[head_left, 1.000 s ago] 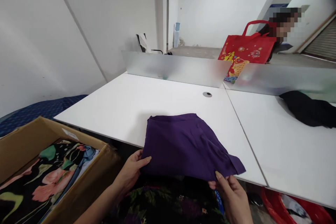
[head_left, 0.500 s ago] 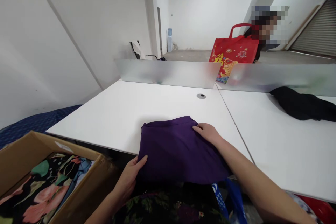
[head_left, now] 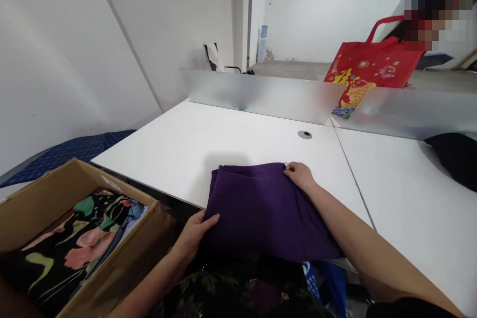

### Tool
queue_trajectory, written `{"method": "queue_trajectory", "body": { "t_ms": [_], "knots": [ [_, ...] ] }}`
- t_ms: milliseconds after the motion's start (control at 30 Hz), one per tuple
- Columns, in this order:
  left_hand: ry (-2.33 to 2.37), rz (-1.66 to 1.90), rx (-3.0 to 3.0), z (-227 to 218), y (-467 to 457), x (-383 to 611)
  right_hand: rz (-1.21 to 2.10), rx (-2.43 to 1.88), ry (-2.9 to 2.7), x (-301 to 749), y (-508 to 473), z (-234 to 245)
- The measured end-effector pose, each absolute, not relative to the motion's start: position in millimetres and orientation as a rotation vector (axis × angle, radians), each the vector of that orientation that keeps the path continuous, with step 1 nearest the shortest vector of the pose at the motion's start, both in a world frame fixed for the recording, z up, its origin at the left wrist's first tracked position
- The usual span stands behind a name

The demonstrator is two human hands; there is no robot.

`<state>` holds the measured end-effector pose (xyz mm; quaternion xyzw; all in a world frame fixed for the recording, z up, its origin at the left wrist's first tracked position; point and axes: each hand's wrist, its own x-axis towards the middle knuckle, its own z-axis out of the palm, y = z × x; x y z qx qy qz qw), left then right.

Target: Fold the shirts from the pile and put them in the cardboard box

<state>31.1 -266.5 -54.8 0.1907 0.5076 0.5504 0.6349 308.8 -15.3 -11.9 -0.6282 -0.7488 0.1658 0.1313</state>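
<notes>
Purple cloth (head_left: 261,203) fills the middle of my head view. It is folded flat into a wedge, narrow at the far edge and wider toward me. It lies on the near part of the white table (head_left: 223,134), and its near portion hangs over the table's front edge. Its longer run goes left to right across my view, with the straight far fold roughly parallel to the frosted divider (head_left: 261,94) at the back of the table.

My left hand (head_left: 196,233) comes up from below the table edge, wrist low and palm turned inward. The thumb lies on top of the near left corner and the other fingers are hidden under the overhang, so the hand is clamped on the cloth.

My right hand (head_left: 300,176) reaches forward with the forearm stretched over the cloth's right side. The hand rests palm down on the far right corner with the fingertips curled at the fold. I cannot tell whether they pinch the cloth or only press on it.

A cardboard box (head_left: 122,278) sits low at my left, holding floral fabric (head_left: 74,243). A black garment (head_left: 454,156) lies well apart on the table to the right. A red bag (head_left: 372,72) stands beyond the divider.
</notes>
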Motion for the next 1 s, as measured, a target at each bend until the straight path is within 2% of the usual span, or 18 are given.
{"method": "queue_trajectory", "body": {
  "t_ms": [133, 267, 433, 533, 667, 733, 867, 933, 1000],
  "knots": [
    [1.169, 1.237, 0.454, -53.6, -268.4, 30.3, 0.242, -1.766, -2.289, 305.2, -50.5, 6.7],
    [1.223, 1.202, 0.464, -53.8, -268.1, 28.1, -0.144, -1.359, -2.46, 301.4, -126.1, 4.8],
    [1.257, 1.186, 0.409, -59.6, -267.3, 25.3, 0.091, -1.336, -2.614, 305.8, -149.8, -20.6],
    [1.214, 1.16, 0.391, -60.5, -268.5, 22.9, 0.133, -1.341, -2.408, 326.8, -152.9, -13.1],
    [1.17, 1.146, 0.348, -58.7, -267.8, 22.0, 0.052, -1.439, -1.639, 362.4, -220.6, -4.2],
    [1.169, 1.128, 0.3, -57.9, -265.7, 23.9, 0.21, -1.579, -1.329, 372.0, -264.0, -15.9],
    [1.171, 1.074, 0.286, -58.1, -262.1, 28.3, 1.022, -1.581, -0.947, 364.8, -310.0, -53.0],
    [1.157, 1.073, 0.337, -59.0, -264.9, 27.2, 1.162, -1.53, -0.796, 353.1, -313.7, -62.8],
    [1.148, 1.08, 0.377, -59.4, -274.2, 22.7, 1.161, -1.507, -0.761, 341.6, -314.7, -62.6]
  ]
}}
